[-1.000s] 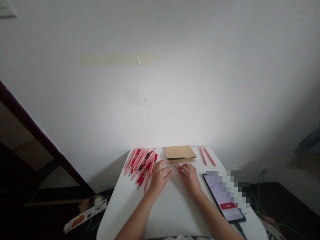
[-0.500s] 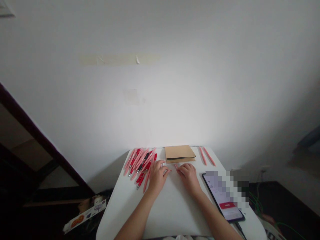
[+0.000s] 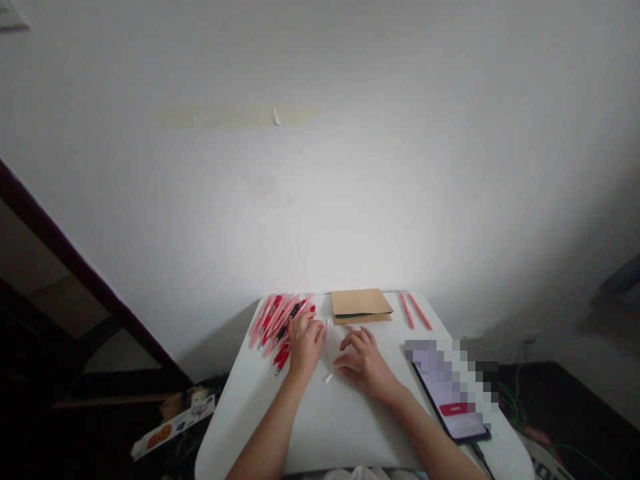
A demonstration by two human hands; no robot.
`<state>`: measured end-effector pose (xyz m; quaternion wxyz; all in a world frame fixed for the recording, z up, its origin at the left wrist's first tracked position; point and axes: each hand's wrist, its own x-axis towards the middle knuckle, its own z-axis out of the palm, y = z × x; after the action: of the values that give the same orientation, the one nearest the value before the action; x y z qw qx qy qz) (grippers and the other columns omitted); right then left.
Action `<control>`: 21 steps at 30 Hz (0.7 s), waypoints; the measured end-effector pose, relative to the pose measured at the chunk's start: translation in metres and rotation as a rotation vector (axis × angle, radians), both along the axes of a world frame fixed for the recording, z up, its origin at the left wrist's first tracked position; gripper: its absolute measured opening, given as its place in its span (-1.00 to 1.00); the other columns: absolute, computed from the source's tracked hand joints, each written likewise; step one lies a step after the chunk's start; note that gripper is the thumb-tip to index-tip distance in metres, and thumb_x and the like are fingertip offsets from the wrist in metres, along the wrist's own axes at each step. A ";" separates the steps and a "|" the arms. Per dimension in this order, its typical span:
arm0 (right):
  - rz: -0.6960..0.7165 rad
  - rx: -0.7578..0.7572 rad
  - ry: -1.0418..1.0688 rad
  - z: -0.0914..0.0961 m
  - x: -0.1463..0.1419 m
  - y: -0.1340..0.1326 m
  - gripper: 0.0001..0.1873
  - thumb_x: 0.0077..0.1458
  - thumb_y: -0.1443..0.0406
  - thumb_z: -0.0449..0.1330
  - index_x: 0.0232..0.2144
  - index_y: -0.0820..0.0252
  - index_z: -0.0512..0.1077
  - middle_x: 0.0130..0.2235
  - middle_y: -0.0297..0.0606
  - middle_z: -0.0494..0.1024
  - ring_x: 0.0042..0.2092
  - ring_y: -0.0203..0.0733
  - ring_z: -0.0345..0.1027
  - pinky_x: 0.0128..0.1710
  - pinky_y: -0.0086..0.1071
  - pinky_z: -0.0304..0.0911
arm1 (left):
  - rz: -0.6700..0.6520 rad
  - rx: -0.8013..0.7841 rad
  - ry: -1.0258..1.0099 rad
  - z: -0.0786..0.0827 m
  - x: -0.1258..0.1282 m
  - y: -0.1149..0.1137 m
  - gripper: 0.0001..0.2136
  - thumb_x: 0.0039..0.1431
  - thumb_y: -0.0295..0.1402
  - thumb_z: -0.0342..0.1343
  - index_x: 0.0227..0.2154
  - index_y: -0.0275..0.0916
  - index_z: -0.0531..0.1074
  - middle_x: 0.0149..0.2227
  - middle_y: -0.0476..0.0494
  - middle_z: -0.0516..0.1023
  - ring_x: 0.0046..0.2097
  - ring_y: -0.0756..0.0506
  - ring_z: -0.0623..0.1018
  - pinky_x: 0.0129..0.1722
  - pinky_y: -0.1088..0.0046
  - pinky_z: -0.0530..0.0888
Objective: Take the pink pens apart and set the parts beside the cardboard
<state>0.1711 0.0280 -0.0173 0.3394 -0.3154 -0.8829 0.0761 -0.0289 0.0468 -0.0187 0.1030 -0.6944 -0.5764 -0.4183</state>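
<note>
Before brown folded card (image 3: 361, 302), right hand (image 3: 369, 368), fingers spread; front-left of card, left hand (image 3: 306, 345) by pens (image 3: 280, 319), finger grip unclear.

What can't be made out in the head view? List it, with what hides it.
Head view: parts of some slim pink, red and black pens, behind the bare left hand.
Head view: what the small whitish piece beside the bare right hand is; too small and blurred.
Head view: upper screen of the black-edged rectangular phone, behind pixel blocks.
Head view: near ends of the bare forearms, cut off by the bottom edge.
</note>
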 end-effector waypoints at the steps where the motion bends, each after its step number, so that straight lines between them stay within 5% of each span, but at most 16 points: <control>1: 0.029 -0.010 -0.023 0.002 -0.003 -0.002 -0.83 0.09 0.22 0.29 -0.22 -0.19 0.56 -0.11 -0.32 0.46 0.07 -0.09 0.21 0.26 0.08 -0.15 | 0.017 0.001 -0.004 0.000 -0.002 0.001 -0.92 0.19 -0.37 0.11 -0.35 -0.17 0.50 -0.10 -0.19 0.45 0.05 -0.21 0.41 0.11 0.06 0.32; 6: 0.130 -0.035 -0.057 0.001 -0.012 -0.004 -0.92 0.08 0.13 0.30 -0.32 -0.22 0.59 -0.12 -0.35 0.47 0.06 -0.12 0.22 0.31 0.09 -0.32 | 0.073 -0.003 -0.054 -0.003 -0.012 0.007 -0.92 0.14 -0.34 0.17 -0.35 -0.20 0.52 -0.11 -0.20 0.46 0.02 -0.23 0.42 0.07 0.07 0.36; 14: 0.120 -0.014 -0.021 -0.006 -0.012 -0.001 -0.93 0.06 0.17 0.32 -0.35 -0.22 0.59 -0.14 -0.37 0.47 0.05 -0.11 0.23 0.31 0.09 -0.29 | 0.058 0.009 -0.080 -0.006 -0.012 0.009 -0.93 0.13 -0.34 0.18 -0.36 -0.19 0.52 -0.11 -0.20 0.47 0.02 -0.23 0.43 0.06 0.06 0.38; 21: -0.085 0.051 0.083 -0.010 -0.006 0.007 -0.89 0.11 0.31 0.28 -0.30 -0.07 0.54 -0.20 -0.34 0.51 0.03 -0.11 0.27 0.25 0.07 -0.14 | -0.003 0.010 -0.119 -0.005 -0.010 0.008 -0.94 0.15 -0.38 0.15 -0.38 -0.17 0.52 -0.13 -0.18 0.47 -0.01 -0.20 0.44 0.04 0.09 0.40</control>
<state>0.1655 0.0348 -0.0273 0.3864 -0.3406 -0.8555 0.0518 -0.0393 0.0546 -0.0235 0.0716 -0.6687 -0.5783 -0.4619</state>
